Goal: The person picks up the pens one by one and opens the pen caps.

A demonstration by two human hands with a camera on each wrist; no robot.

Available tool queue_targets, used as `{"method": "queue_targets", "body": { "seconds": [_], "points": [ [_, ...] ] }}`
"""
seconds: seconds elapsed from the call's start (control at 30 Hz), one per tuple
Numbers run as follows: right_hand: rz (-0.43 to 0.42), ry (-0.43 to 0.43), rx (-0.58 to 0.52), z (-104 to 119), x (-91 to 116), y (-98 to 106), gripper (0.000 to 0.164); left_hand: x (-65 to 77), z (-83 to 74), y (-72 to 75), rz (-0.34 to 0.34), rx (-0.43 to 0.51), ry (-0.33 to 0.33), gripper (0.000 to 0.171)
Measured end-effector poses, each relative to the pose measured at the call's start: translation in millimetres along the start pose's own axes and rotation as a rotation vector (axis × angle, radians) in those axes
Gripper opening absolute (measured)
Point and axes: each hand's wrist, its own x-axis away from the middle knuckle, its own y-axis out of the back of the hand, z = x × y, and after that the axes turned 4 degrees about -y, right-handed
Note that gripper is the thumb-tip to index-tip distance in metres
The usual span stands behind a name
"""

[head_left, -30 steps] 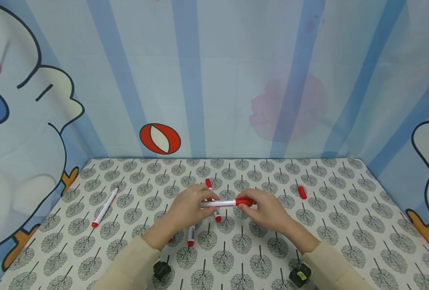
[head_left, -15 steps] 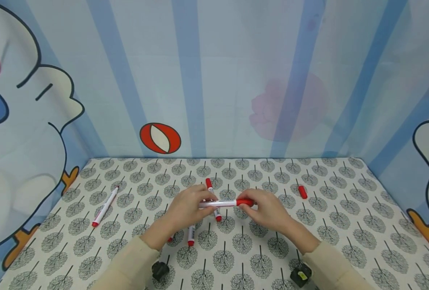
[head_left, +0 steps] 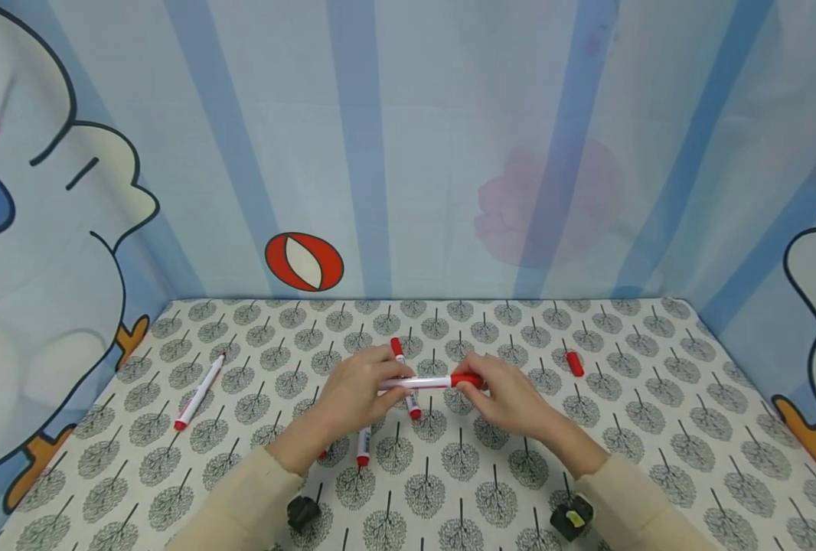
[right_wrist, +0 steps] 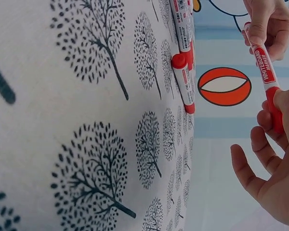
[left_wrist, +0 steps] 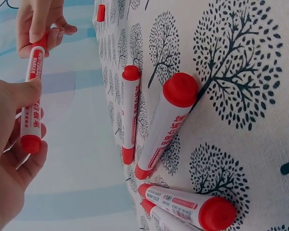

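A whiteboard marker with a white barrel and red cap is held level above the cloth between both hands. My left hand grips the barrel near its red end plug, which the left wrist view shows below the thumb. At the other end, my right hand pinches the red cap between thumb and fingers. The cap sits on the barrel. Behind the held marker lies a capped marker, partly covered by it. Another marker lies below the left hand, with one more mostly hidden by the wrist.
An uncapped marker lies at the left of the tree-patterned cloth. A loose red cap rests at the back right. Beyond the table hangs a striped cartoon backdrop. Several markers lie close together in the left wrist view.
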Motion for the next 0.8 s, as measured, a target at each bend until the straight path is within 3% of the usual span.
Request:
{"method": "queue_targets", "body": {
  "seconds": [0.2, 0.33, 0.47, 0.57, 0.8],
  "points": [
    [0.009, 0.021, -0.046, -1.3, -0.7, 1.8, 0.012, -0.4, -0.8, 0.6, -0.042, -0.020, -0.043, 0.017],
    [0.016, 0.024, -0.073, -10.4, 2.6, 5.6, 0.003, 2.6, 5.6, 5.0, -0.081, -0.063, -0.087, 0.018],
    [-0.026, -0.010, -0.069, -26.4, 12.5, 14.8, 0.007, 12.2, 18.9, 15.6, -0.106, -0.114, -0.033, 0.022],
    [-0.061, -0.026, -0.044, -34.2, 16.7, 20.7, 0.009, 17.1, 25.1, 21.8, -0.074, -0.123, 0.013, 0.024],
    [-0.071, -0.057, -0.035, -36.5, 15.2, 25.3, 0.009, 15.6, 27.0, 25.6, -0.043, -0.123, 0.029, 0.022]
  ]
}}
